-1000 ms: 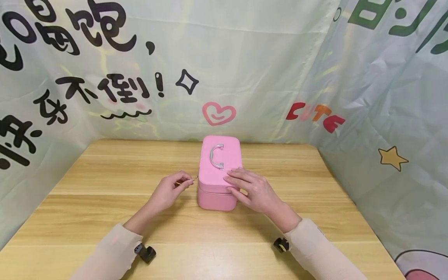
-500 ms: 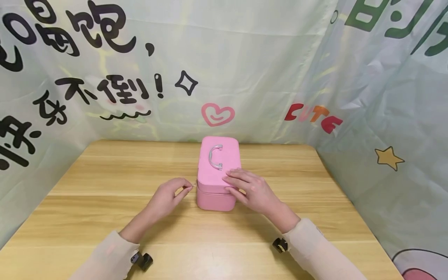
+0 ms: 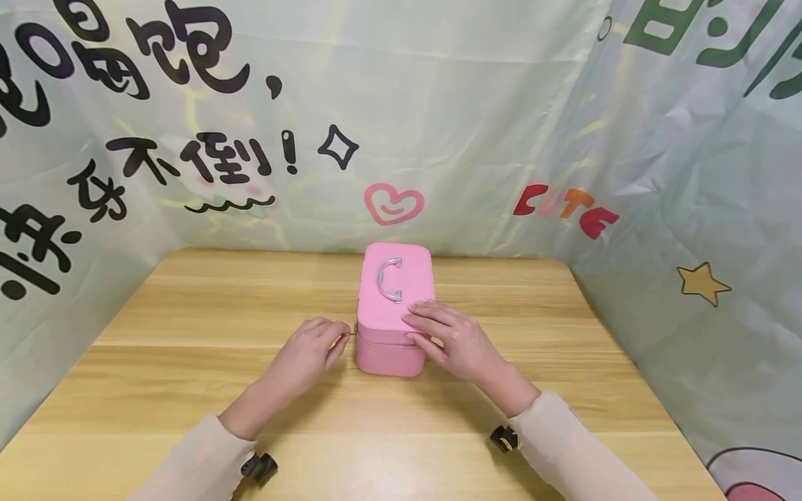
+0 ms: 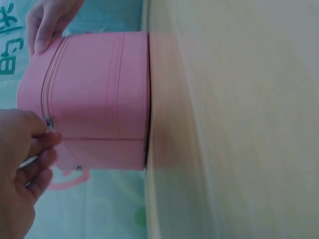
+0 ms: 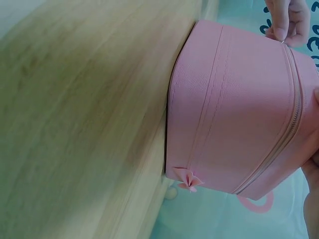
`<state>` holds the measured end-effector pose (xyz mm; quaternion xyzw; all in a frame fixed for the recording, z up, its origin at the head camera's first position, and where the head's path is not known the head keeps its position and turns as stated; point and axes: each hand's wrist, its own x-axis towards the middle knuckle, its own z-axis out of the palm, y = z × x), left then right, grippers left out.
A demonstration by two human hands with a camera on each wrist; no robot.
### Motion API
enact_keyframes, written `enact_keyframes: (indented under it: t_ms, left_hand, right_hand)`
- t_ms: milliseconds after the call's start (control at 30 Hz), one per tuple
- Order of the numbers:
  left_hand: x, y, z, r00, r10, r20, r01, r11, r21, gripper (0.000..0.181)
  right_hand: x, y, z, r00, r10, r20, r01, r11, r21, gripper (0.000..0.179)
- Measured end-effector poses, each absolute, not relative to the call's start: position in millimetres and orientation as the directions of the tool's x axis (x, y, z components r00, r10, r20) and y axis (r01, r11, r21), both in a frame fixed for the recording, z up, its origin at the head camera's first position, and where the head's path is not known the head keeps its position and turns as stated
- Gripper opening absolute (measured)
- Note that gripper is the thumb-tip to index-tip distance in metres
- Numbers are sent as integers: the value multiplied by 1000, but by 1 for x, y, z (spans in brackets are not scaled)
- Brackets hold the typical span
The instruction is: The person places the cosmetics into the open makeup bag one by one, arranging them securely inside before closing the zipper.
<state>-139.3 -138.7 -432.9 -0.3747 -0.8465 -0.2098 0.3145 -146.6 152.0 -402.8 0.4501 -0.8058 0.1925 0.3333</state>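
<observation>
A pink zippered case (image 3: 390,360) stands in the middle of the wooden table, its lid down and a silver handle (image 3: 380,279) on top. At its left side, my left hand (image 3: 307,351) pinches the zipper pull between thumb and fingers. The left wrist view shows the metal zipper slider (image 4: 48,122) right at those fingertips, near the case's corner. My right hand (image 3: 461,341) rests on the near right part of the lid, fingers spread, thumb against the lid's edge. Zipper teeth (image 5: 294,119) run along the seam in the right wrist view.
The wooden table (image 3: 188,334) meets a printed cloth backdrop (image 3: 451,125) at the back and both sides. A small pink bow (image 5: 188,179) sits low on the case. Black wrist cameras (image 3: 259,469) show at both sleeves.
My left hand has moved slightly toward me along the case's left side with the zipper pull. My right hand has stayed on the lid.
</observation>
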Motion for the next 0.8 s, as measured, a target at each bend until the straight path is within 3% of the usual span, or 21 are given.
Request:
enact_keyframes:
  t_ms: [167, 400, 567, 700, 800]
  left_hand:
    - [-138, -136, -432, -559, 478, 677, 737, 661, 141, 9]
    - [-137, -141, -429, -420, 558, 716, 793, 609, -10, 11]
    - [-129, -139, -425, -420, 573, 704, 781, 623, -42, 8]
    - [-124, -136, -426, -431, 554, 713, 779, 626, -16, 28]
    - [-121, -132, -426, -425, 547, 722, 785, 620, -8, 32]
  right_hand:
    - [-147, 152, -403, -361, -599, 715, -856, 517, 0, 33]
    - [-147, 153, -402, -366, -595, 715, -856, 517, -8, 33]
    - [-148, 153, -402, -367, -599, 712, -856, 516, -7, 33]
    - [-147, 152, -402, -372, -599, 709, -856, 518, -12, 33]
    - [-147, 152, -402, -371, -596, 712, -855, 518, -12, 32]
